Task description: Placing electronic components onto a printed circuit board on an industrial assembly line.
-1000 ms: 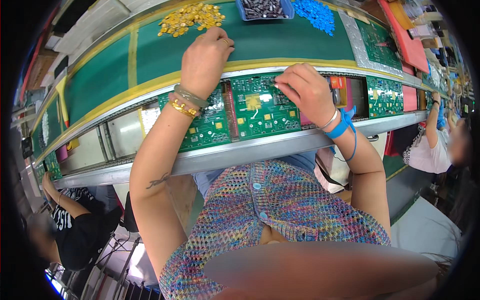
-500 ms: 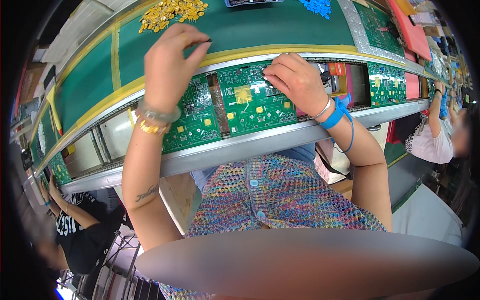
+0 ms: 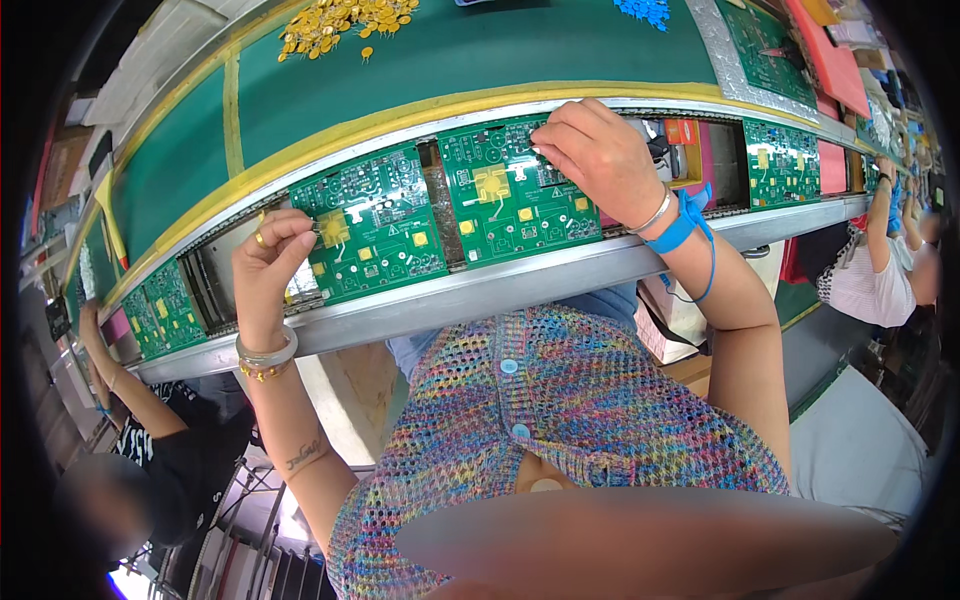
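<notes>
The left hand is now sitting lower, down from over the green bench, and a small green board at the far left is showing farther to the right. The right hand is staying by the same spot. Two big green boards are lying side by side along the metal rail. The left board is lying just to the right of the left hand, whose fingertips are reaching its left edge. The right board is lying under the right hand's fingertips, near its top right part. Each hand is nearer to its own board. The boards are looking about as wide as tall, so I am not telling a long side. Both hands are pinching narrow, but I cannot tell if anything is sitting between the fingertips. Yellow bits are lying in a pile behind.
</notes>
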A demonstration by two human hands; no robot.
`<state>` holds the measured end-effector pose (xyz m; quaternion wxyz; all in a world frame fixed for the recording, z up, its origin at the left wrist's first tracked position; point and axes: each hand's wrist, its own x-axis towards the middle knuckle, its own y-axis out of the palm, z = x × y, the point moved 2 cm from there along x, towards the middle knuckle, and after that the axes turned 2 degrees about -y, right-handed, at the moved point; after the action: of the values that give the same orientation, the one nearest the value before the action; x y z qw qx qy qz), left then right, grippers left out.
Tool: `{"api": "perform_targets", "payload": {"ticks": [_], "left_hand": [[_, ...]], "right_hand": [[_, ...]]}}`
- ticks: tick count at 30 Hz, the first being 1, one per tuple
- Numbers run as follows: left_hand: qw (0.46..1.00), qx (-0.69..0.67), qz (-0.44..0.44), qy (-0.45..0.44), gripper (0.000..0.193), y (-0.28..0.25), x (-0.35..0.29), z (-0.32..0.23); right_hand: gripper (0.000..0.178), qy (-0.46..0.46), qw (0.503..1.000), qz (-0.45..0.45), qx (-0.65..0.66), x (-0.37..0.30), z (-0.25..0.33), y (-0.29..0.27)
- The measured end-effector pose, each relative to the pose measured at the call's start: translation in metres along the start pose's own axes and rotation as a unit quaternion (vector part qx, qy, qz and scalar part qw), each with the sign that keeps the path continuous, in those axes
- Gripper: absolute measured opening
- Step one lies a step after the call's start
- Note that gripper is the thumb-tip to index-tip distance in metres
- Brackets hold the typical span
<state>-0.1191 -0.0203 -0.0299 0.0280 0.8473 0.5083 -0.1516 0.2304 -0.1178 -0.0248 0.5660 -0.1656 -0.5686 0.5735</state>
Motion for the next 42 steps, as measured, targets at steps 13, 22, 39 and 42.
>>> {"api": "perform_targets", "payload": {"ticks": [13, 22, 39, 42], "left_hand": [[0.999, 0.018, 0.014, 0.033, 0.013, 0.017, -0.004, -0.001], [0.884, 0.387, -0.06, 0.255, 0.011, 0.075, 0.011, -0.046], [0.819, 0.485, -0.074, 0.296, 0.011, 0.089, 0.024, -0.04], [0.819, 0.486, -0.074, 0.295, 0.011, 0.09, 0.025, -0.04]], "right_hand": [[0.017, 0.217, 0.964, -0.105, -0.114, -0.008, -0.092, -0.058], [0.014, 0.154, 0.955, -0.044, -0.25, -0.018, -0.164, -0.048], [0.008, 0.24, 0.948, -0.109, -0.176, -0.013, -0.142, -0.048], [0.008, 0.227, 0.952, -0.116, -0.171, -0.014, -0.142, -0.049]]}}
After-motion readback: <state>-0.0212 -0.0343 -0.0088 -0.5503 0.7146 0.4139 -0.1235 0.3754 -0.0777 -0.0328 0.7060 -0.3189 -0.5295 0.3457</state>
